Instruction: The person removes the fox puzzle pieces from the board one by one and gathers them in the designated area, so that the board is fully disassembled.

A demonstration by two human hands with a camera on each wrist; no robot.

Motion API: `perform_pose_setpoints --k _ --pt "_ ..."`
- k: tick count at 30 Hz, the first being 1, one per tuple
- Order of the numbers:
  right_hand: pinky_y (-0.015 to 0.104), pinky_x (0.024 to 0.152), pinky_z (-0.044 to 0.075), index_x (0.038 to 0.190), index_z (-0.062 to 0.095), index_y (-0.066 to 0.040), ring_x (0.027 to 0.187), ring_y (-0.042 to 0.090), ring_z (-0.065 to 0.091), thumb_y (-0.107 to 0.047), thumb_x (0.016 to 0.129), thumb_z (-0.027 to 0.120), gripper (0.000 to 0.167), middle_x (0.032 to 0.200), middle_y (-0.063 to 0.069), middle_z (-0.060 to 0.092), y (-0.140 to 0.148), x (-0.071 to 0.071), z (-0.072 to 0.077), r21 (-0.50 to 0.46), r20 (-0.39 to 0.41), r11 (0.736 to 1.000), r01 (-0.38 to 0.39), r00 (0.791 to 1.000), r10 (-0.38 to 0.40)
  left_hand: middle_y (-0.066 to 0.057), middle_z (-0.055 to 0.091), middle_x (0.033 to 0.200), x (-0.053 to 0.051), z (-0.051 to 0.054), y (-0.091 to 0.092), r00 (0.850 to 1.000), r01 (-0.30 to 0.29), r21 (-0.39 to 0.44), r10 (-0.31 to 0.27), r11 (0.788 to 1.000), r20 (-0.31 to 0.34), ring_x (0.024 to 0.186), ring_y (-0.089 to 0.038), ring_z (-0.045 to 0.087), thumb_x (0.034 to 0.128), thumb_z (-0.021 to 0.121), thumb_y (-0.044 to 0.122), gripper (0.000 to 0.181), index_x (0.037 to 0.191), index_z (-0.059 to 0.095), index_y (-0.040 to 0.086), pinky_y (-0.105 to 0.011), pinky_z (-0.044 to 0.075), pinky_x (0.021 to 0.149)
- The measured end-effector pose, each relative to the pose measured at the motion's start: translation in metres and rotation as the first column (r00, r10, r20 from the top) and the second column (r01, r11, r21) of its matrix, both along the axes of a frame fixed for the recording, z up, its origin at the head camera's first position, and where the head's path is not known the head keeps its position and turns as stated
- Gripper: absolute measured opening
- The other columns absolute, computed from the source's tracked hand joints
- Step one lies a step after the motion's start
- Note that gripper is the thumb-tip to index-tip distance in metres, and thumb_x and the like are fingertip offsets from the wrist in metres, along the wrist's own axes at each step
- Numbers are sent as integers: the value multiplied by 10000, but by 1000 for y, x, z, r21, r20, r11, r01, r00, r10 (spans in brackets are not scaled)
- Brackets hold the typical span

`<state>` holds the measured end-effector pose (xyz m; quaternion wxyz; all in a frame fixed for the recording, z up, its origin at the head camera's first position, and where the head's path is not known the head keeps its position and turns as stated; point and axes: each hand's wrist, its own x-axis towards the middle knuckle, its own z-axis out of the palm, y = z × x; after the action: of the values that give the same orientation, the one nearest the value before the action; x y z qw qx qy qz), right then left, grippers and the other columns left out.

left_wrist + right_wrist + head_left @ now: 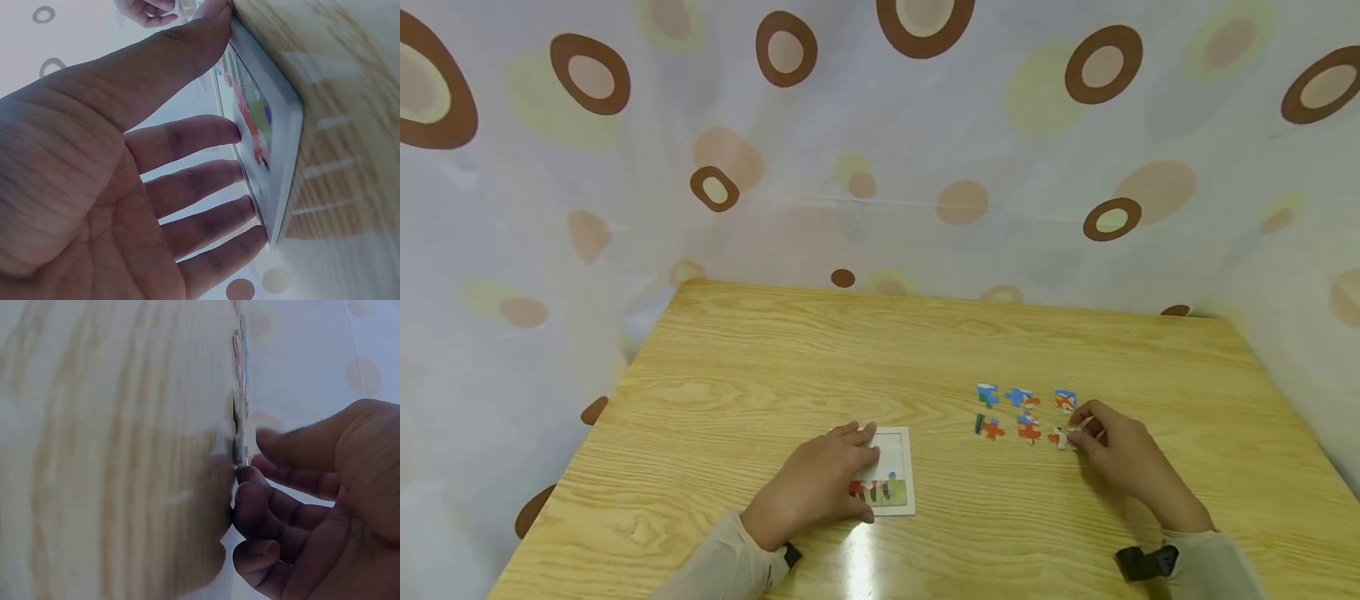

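Observation:
A jigsaw puzzle tray (911,467) with a white border lies on the table. Fitted pieces (891,493) with red and green print line its near side, and bare white board shows behind them. My left hand (816,477) rests across the tray's left part with fingers spread and nearly straight, covering some of it. In the left wrist view its fingertips (232,130) touch the tray. On the right, my right hand (1122,454) pinches the edge of a puzzle piece (1062,438) between thumb and fingers. The fingers partly hide this piece, which looks to be at table level.
Several loose puzzle pieces lie in two rows right of the tray, among them a blue and green piece (987,394), an orange piece (1029,428) and a blue-topped piece (1065,401). Behind the wooden table (775,358) hangs a patterned cloth (880,133).

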<state>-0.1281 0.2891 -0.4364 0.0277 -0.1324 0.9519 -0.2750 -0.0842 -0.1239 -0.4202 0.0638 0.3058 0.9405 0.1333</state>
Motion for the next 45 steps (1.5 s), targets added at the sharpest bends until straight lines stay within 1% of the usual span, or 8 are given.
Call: perform_pose_setpoints --k 16,21,26,30,34,39,42,45 --pt "268 559 445 1078 625 -29 673 100 521 -37 935 744 186 841 11 578 -1 4 -2 -20 7 1000 -4 1000 4 -158 579 1471 -1 1 1 1000 10 -4 -10 1000 -16 1331 -355 569 678 951 451 640 1173 739 105 -472 538 999" --pt "264 525 452 1075 622 -14 625 64 519 -67 964 725 161 818 0 587 -15 5 5 -60 -57 998 -35 998 31 -163 564 1485 -1 1 -1 1000 7 -3 -7 1000 -13 1349 -359 551 715 930 461 668 1227 724 85 -473 511 1040" --pt "260 509 462 1070 627 -27 577 53 503 -83 986 704 127 807 -25 575 -53 8 12 -139 -84 977 -159 985 149 -212 475 1550 1 2 -6 1000 -12 38 12 999 -4 1415 -401 468 765 901 457 742 1342 667 53 -505 457 1097" --pt "255 538 479 1052 649 -64 603 56 519 -112 992 704 94 804 -45 588 -89 6 15 -175 -38 953 -247 969 244 -221 450 1566 3 12 -14 998 -58 73 55 996 34 1439 -432 424 720 941 410 823 1393 636 45 -567 444 1092" --pt "261 558 474 1043 663 -76 632 56 518 -126 996 702 79 796 -60 593 -129 2 17 -191 2 931 -312 948 318 -213 495 1533 1 20 -22 990 -119 -13 120 993 75 1416 -457 442 651 979 408 906 1401 627 41 -596 443 1079" --pt "249 538 456 1178 644 -36 589 42 496 -138 1005 694 208 778 -67 584 -184 6 18 -217 56 891 -400 906 420 -165 530 1518 -2 16 -22 982 -157 -107 167 982 91 1405 -446 462 624 992 423 935 1399 631 45 -601 450 1070" --pt "232 534 447 1270 614 -16 570 36 493 -136 1008 688 297 770 -64 582 -212 11 16 -247 102 864 -439 875 474 -147 536 1515 -2 13 -20 983 -158 -92 165 983 77 1407 -439 464 655 980 414 914 1409 624 37 -599 448 1073" --pt "223 586 447 1213 637 -14 624 36 494 -111 998 694 242 774 -72 568 -233 14 11 -220 89 853 -473 861 501 -145 542 1509 -3 11 -19 986 -158 -56 161 986 51 1398 -444 473 693 962 401 900 1426 602 22 -591 445 1080"
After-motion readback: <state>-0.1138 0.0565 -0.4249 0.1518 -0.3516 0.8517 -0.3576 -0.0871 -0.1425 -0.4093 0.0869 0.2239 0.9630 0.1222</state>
